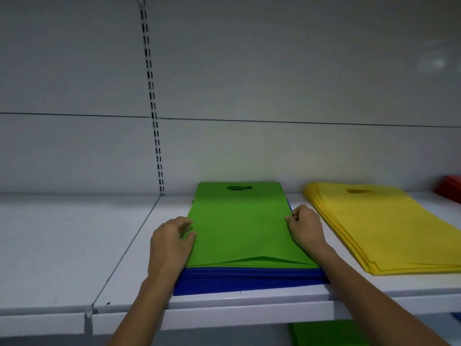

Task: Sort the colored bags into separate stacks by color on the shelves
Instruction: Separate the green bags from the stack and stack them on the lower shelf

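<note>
White shelf bearing three piles: one of green bags stacked on blue bags, one of yellow bags to its right, and one of red bags at the far right edge. Bags per pile cannot be counted. The green bags lie flat, long axis front to back, handle cut-out toward the back wall. Left hand and right hand, fingers curled, grip the green layer's two long edges
</note>
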{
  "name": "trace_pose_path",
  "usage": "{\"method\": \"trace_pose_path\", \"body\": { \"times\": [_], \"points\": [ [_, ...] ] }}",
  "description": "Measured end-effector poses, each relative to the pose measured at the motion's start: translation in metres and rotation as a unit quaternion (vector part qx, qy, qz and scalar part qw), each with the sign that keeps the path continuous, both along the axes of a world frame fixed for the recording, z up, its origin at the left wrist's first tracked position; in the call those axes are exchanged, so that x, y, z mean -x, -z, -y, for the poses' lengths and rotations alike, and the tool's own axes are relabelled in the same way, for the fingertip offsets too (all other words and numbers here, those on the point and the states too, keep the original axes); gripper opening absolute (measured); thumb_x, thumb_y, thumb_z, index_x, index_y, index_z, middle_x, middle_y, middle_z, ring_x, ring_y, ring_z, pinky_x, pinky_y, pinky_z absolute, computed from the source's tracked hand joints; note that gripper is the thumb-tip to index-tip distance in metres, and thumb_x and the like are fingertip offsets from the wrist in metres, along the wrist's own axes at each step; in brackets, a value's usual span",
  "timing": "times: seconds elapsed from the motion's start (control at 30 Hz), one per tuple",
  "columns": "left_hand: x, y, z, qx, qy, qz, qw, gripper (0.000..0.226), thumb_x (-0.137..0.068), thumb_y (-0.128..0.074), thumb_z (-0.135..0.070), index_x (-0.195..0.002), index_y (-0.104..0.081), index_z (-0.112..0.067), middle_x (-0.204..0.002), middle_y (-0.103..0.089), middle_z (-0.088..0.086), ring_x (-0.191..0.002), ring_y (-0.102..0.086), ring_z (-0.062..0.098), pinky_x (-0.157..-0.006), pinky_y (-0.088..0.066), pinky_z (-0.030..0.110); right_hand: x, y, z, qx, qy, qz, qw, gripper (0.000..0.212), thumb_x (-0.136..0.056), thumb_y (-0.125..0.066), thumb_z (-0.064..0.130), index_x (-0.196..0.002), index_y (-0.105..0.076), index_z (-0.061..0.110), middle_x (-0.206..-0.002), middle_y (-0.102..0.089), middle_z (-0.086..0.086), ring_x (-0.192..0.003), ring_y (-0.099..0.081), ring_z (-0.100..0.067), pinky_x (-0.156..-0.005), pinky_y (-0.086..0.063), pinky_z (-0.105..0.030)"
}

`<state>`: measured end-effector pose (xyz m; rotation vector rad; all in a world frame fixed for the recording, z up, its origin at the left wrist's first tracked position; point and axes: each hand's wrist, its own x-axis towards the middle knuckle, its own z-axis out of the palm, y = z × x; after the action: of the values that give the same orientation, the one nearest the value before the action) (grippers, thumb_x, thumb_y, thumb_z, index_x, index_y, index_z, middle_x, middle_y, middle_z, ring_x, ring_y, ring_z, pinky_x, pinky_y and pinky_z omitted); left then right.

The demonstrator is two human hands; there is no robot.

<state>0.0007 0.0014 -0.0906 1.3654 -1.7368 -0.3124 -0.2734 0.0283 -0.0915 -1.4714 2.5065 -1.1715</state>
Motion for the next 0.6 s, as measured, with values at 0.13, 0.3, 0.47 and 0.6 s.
{"method": "trace_pose_path", "body": {
  "times": [0.13, 0.3, 0.47, 0.6],
  "points": [
    [-0.003, -0.002, 0.002, -0.075, 0.009, -0.078, 0.994, 0.039, -0.077, -0.073, -0.015, -0.114, -0.062, -0.009, -0.101, -0.064, 0.008, -0.086, -0.056, 0.017, -0.077, -0.038, 0.021, 0.0, 0.001, -0.002, 0.021, -0.004, -0.039, 0.999, 0.009, -0.088, -0.057, 0.007, -0.089, -0.056, -0.002, -0.09, -0.061, -0.02, -0.083, -0.056, -0.033, -0.062, -0.034, -0.029],
    [-0.004, -0.002, 0.002, -0.069, 0.002, -0.116, 0.991, 0.026, -0.074, -0.074, -0.009, -0.099, -0.068, -0.009, -0.087, -0.067, 0.006, -0.078, -0.058, 0.014, -0.075, -0.04, 0.018, -0.006, -0.001, -0.006, 0.085, -0.066, -0.123, 0.987, 0.006, -0.083, -0.057, -0.005, -0.08, -0.053, -0.001, -0.082, -0.056, -0.019, -0.076, -0.053, -0.033, -0.061, -0.036, -0.034],
    [-0.009, -0.002, 0.005, -0.105, -0.014, -0.183, 0.977, 0.02, -0.077, -0.069, -0.005, -0.094, -0.064, -0.012, -0.075, -0.064, 0.003, -0.07, -0.059, 0.011, -0.057, -0.037, 0.012, -0.007, -0.002, -0.004, 0.08, -0.094, -0.108, 0.986, 0.019, -0.083, -0.055, -0.006, -0.102, -0.053, -0.001, -0.091, -0.063, -0.022, -0.082, -0.06, -0.035, -0.064, -0.04, -0.034],
    [-0.006, -0.001, 0.002, -0.055, -0.023, -0.152, 0.987, 0.03, -0.08, -0.059, -0.001, -0.105, -0.067, -0.013, -0.081, -0.068, 0.007, -0.074, -0.059, 0.016, -0.073, -0.04, 0.019, -0.013, -0.007, -0.007, 0.127, -0.128, -0.185, 0.966, 0.056, -0.073, -0.056, -0.016, -0.126, -0.051, 0.002, -0.103, -0.063, -0.021, -0.087, -0.062, -0.036, -0.07, -0.051, -0.04]
  ]
}}
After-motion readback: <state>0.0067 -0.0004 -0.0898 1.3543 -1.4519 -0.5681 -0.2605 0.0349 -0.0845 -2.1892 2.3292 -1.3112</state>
